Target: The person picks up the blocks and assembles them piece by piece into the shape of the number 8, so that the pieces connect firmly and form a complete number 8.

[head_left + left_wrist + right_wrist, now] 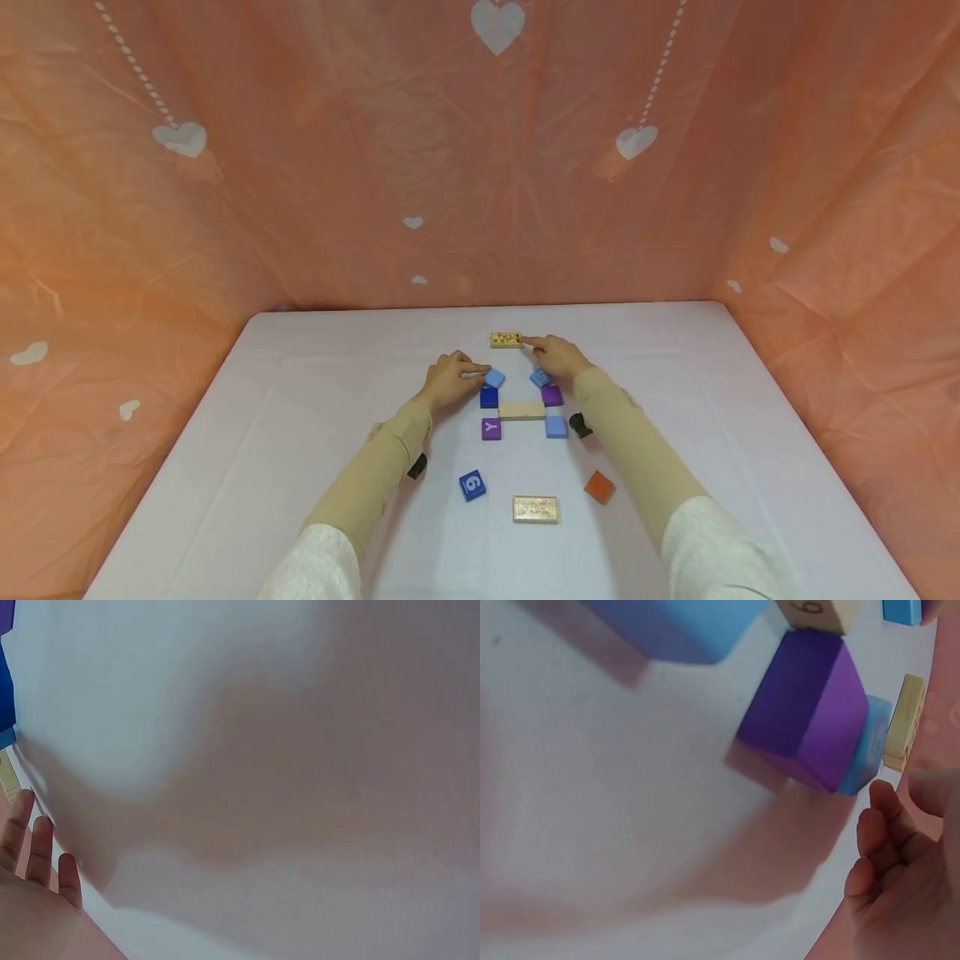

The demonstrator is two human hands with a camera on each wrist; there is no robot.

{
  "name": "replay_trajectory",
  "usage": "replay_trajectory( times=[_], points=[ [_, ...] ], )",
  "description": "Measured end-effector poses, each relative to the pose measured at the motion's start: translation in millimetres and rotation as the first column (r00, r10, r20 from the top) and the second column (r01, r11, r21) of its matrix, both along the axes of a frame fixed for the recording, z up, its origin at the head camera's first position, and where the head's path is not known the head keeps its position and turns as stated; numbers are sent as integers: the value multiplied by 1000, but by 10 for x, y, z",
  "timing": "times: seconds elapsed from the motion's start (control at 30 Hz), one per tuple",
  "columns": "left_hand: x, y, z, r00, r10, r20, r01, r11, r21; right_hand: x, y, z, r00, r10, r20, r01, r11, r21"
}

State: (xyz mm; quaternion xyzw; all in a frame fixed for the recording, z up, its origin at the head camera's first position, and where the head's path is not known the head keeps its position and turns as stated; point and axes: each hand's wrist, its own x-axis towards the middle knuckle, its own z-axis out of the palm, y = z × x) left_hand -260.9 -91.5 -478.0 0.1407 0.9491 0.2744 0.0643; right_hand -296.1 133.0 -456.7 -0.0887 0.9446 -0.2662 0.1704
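My left hand reaches to a light blue block, its index finger stretched to the block's left edge. In the left wrist view three fingers show nearly straight, the rest of the hand out of frame. With an extended finger, my right hand touches the right end of a wooden block with red and dark markings. Just below that hand sits another light blue block, angled beside a purple block. In the right wrist view, the remaining fingers are loosely bent, holding nothing.
A plain wooden block lies between a dark blue block, a purple Y block and a light blue block. Nearer stand a blue 9 block, a wooden block and an orange block.
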Motion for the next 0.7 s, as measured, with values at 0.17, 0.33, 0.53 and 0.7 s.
replay_trajectory(
  times=[0.17,0.33,0.53,0.7],
  points=[
    [2,0,9,1000,4,1,-4,1000,5,-2,-25,2,999,-32,35,31,999,20],
    [3,-3,9,1000,6,6,-6,1000,5,-24,-39,-11,999,-15,37,13,997,73],
    [4,0,12,1000,6,8,-6,1000,18,-41,-36,-10,999,42,-4,-41,989,143],
    [0,-8,-10,1000,6,1,-6,1000,10,-27,-22,17,992,110,-63,-95,975,199]
  ],
)
